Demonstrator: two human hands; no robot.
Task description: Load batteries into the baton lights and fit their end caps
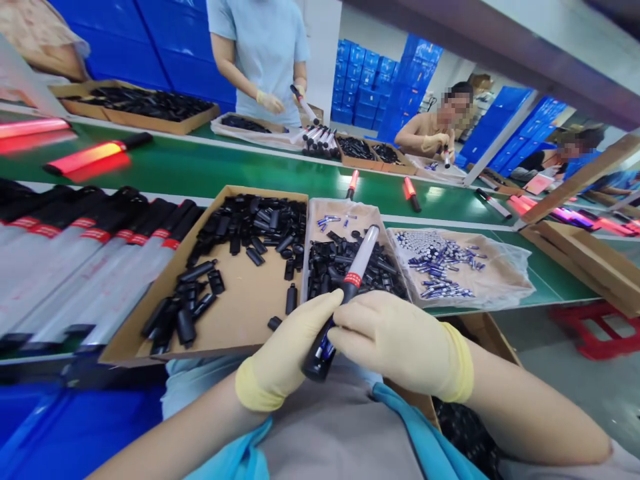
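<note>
I am looking down over the counter point(545, 283), with a green conveyor belt point(240, 170) running across the middle of the frame and carrying glowing red batons point(93, 157) in the upper left. At the left edge, a row of finished batons point(90, 267) is lying side by side, probably stacked there within easy reach. Centre frame, a big cardboard tray point(240, 293) is holding loose black caps point(245, 223); right of it a narrower tray point(327, 213) is holding more black parts, and further right a plastic-lined tray point(500, 277) is holding small blue batteries point(443, 263). Across the belt, other people in gloves are working at their own trays.

In the lower centre, both gloved hands are gripping one baton point(345, 293). My left hand point(285, 357) is closing around its black handle from below; my right hand point(395, 340) is wrapping it from above, likely steadying it. The baton is tilting up and away, with its translucent white tube, a red band, and blue batteries showing in the open handle end.
</note>
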